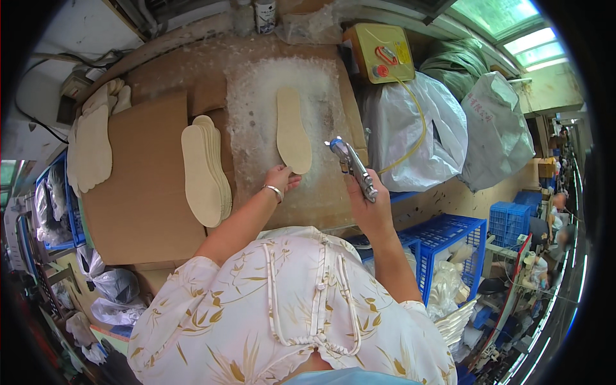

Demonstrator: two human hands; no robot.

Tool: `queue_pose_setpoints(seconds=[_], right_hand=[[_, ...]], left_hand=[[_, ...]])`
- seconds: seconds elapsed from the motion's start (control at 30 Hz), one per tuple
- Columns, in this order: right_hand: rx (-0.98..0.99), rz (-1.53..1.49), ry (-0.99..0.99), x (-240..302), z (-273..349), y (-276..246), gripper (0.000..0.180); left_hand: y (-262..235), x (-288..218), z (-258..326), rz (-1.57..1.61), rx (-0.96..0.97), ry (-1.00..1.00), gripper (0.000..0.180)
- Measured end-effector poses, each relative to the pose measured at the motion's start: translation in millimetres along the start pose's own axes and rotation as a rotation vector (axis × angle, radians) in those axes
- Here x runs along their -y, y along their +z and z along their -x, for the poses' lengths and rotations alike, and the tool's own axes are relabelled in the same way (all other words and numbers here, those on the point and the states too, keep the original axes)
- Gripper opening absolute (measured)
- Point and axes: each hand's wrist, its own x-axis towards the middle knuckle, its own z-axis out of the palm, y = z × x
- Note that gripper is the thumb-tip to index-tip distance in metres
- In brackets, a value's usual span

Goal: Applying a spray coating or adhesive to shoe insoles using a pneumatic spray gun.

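Note:
A single cream insole [294,128] lies on a whitish, residue-coated patch of the work surface [250,96]. My left hand [282,179], with a bangle at the wrist, pinches the edge of its near end. In my right hand [372,204] is a metal spray gun [353,168], gripped by the handle, its nozzle pointing up and left beside the insole. A yellowish hose [420,131] runs from near the gun up to a yellow metal can [384,52]. Left of the coated patch sits a stack of similar insoles [205,170].
Brown cardboard [138,186] covers the left of the table, with more insoles [93,147] at its far left. White sacks [414,125] stand at the right, near blue plastic crates [449,240]. A small white container [265,18] stands at the back.

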Motion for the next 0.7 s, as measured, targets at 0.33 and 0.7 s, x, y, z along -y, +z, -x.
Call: queue_pose_setpoints(seconds=[0.33, 0.7], right_hand=[[-0.007, 0.024, 0.041, -5, 3, 0, 0.027], [-0.002, 0.017, -0.011, -8, 16, -3, 0.025]], left_hand=[[-1, 0, 8, -0.027, 0.000, -0.013, 0.020], [-3, 6, 8, -0.047, 0.004, -0.009, 0.021]])
